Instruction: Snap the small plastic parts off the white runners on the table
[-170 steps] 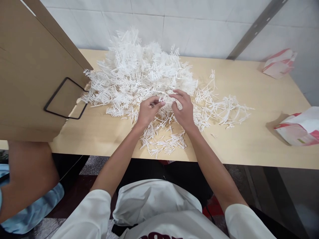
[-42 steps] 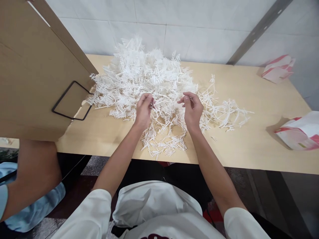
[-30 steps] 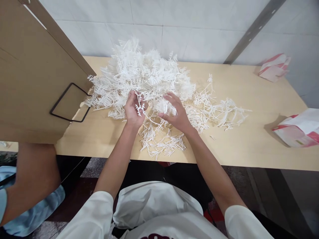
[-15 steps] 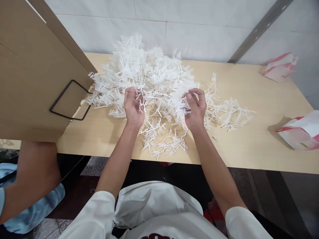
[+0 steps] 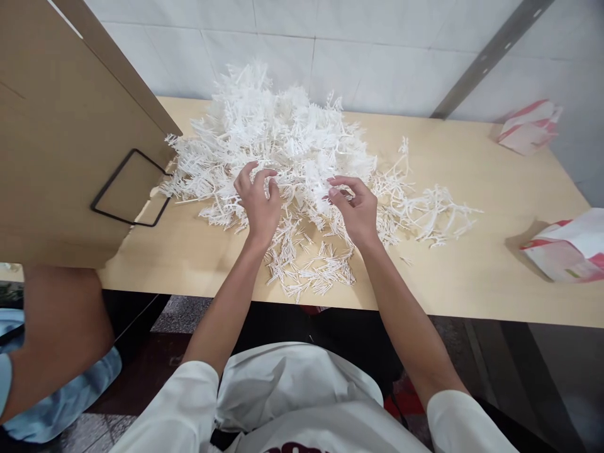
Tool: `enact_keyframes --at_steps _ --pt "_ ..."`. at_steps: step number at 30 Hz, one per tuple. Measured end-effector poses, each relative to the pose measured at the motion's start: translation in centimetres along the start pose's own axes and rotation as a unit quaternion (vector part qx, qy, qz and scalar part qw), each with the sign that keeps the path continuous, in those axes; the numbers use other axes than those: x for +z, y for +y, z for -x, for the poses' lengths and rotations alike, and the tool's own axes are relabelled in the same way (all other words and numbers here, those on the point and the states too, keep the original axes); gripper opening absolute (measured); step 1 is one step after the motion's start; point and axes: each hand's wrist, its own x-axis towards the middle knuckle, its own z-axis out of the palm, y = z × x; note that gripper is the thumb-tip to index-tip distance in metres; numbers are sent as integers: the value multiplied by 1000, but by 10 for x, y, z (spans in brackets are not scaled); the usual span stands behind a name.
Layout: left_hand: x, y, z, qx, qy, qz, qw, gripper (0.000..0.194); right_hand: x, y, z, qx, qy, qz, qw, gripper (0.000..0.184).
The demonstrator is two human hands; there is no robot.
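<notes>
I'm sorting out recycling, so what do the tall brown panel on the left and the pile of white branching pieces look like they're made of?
The tall brown panel looks like matte corrugated cardboard, judging by its pale, ragged torn lower edge. The white branching pieces are probably moulded plastic: slim, uniform, slightly translucent sprigs, though the material isn't certain.

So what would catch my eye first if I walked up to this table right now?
Most likely the big, bristly heap of white branching pieces, piled against the tiled wall, with the left hand and right hand at its near side. Next, perhaps, the tall brown cardboard on the left, with a black wire frame by its torn edge, and two red-and-white paper bags at the table's right end.
</notes>
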Motion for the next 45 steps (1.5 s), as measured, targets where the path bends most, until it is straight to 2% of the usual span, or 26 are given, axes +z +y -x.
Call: enact_keyframes --at_steps 3,7,13,15,18,22,27,31,32,34,37,39,40,42,45 --pt "0 2 2 20 -41 24 999 20 -2 5 -1 -27 1 5 1000 30" --pt "-3 6 2 43 -33 30 998 26 -3 7 -3 -43 -5 10 999 35" --pt "-13 2 -7 -1 45 81 996 23 -6 7 -5 -52 31 33 998 38" --pt "-16 0 -9 -7 56 65 996 19 -6 8 -5 -56 45 28 997 36" --pt "-19 3 -9 15 90 39 995 15 -7 12 -6 -68 61 18 996 33" --pt "-19 11 -6 39 176 48 982 19 -14 20 -10 -89 120 43 988 32" --pt "-16 11 -6 -23 147 125 981 12 -19 30 -12 -144 200 70 967 34" --pt "-16 13 -5 -43 156 184 969 6 -20 36 -14 -172 282 138 934 34" --pt "-16 13 -5 -45 140 196 970 5 -22 37 -15 -180 303 148 924 35" --pt "-15 12 -4 -44 73 205 975 10 -25 39 -17 -184 324 158 914 37" --pt "-8 6 1 -15 -71 138 988 31 -23 37 -17 -171 297 142 929 37" --pt "-2 3 7 13 -142 50 988 35 -17 34 -14 -144 227 106 957 33" --pt "1 3 10 28 -155 22 987 32 -14 32 -12 -132 186 95 969 31" --pt "3 8 14 42 -128 18 991 32 -8 28 -8 -110 125 79 983 29" --pt "-1 22 15 34 -53 90 994 33 -2 21 -3 -75 96 55 991 29"
